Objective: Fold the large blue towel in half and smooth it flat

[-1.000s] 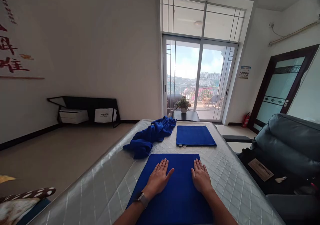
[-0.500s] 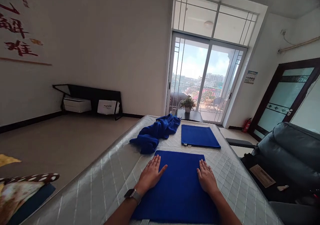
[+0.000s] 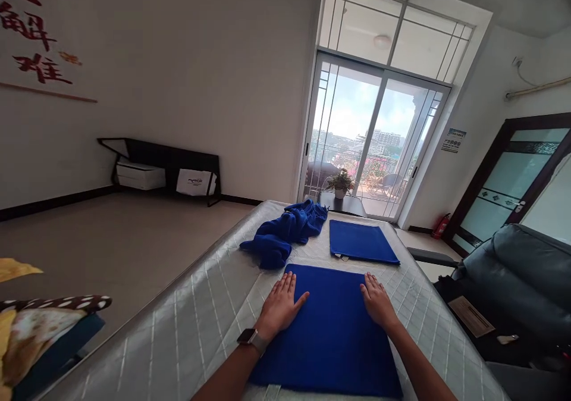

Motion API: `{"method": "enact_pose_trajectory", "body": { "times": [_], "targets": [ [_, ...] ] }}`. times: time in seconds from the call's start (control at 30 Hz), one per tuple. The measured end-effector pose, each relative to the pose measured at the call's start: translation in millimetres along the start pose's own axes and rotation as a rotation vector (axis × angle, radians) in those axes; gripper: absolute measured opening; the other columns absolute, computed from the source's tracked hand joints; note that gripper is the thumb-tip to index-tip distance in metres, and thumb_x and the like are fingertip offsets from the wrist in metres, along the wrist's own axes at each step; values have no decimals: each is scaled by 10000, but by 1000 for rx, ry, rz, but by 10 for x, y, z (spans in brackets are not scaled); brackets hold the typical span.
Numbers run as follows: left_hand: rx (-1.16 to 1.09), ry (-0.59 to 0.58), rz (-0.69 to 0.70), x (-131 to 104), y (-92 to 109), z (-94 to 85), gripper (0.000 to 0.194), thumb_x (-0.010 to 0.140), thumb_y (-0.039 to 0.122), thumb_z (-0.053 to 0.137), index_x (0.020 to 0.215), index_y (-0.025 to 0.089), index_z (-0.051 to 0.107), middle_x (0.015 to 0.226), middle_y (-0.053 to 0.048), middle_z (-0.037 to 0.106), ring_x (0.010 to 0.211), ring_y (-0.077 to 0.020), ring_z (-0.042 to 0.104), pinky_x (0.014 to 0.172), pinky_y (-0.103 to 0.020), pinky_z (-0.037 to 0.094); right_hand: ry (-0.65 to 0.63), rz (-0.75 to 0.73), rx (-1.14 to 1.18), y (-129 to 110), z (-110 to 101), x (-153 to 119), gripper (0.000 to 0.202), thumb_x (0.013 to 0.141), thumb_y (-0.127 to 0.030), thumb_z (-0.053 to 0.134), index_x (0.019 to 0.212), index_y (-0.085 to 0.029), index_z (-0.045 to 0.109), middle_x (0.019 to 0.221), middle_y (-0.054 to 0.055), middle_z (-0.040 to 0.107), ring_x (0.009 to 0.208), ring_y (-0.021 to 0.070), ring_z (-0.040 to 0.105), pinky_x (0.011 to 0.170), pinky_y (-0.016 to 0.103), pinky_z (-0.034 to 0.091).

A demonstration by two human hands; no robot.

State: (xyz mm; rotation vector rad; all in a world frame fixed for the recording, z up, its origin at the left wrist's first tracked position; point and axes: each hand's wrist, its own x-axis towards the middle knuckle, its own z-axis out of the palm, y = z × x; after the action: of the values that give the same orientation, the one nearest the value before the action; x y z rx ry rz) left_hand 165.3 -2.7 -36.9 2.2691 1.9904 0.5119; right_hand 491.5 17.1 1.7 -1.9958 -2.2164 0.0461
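A flat blue cloth (image 3: 334, 335), squared off like a folded towel or cover, lies close in front of me with a pale tag at its near edge. My left hand (image 3: 281, 306) rests flat on its left edge, thumb spread inward; a watch (image 3: 248, 337) is on that wrist. Along the cloth's right edge lies my right hand (image 3: 377, 298), fingers stretched out and holding nothing. Beyond is a second flat blue cloth (image 3: 363, 241), also tagged. To its left sits a crumpled heap of blue cloth (image 3: 288, 231).
Everything blue lies on a silvery quilted surface (image 3: 178, 312). Patterned fabrics (image 3: 44, 329) are piled at the lower left. A dark sofa (image 3: 513, 270) stands on the right. Past the far edge, a potted plant (image 3: 339, 182) stands on a small table before glass doors.
The view has shifted slightly. My right hand has turned a little outward at the cloth's right edge; my left hand stays flat on the left edge. The cloths look the same.
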Motion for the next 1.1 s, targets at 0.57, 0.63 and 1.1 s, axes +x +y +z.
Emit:
{"method": "enact_pose_trajectory", "body": {
  "times": [0.57,0.63,1.1],
  "targets": [
    [37,-14,-10,48,-65,125,950,993,742,197,1624,41,309,1711,-189,290,1598,-305,269,1302,-483,241,-53,43,56,39,192,180,702,1072,-450,190,1662,-72,233,1731,90,224,1613,205,137,1300,382,93],
    [48,-15,-10,39,-44,91,941,999,731,191,1622,35,308,1711,-192,288,1599,-298,267,1305,-479,233,-64,40,65,42,173,176,712,1072,-458,187,1661,-61,223,1735,95,206,1615,208,125,1300,380,84],
    [284,39,-185,205,80,-5,1012,972,752,225,1532,-66,434,1618,-295,423,1544,-397,368,1269,-519,287,-77,20,134,105,149,118,709,1063,-439,200,1661,-58,222,1741,99,166,1619,204,93,1297,380,62]
  ]
}}
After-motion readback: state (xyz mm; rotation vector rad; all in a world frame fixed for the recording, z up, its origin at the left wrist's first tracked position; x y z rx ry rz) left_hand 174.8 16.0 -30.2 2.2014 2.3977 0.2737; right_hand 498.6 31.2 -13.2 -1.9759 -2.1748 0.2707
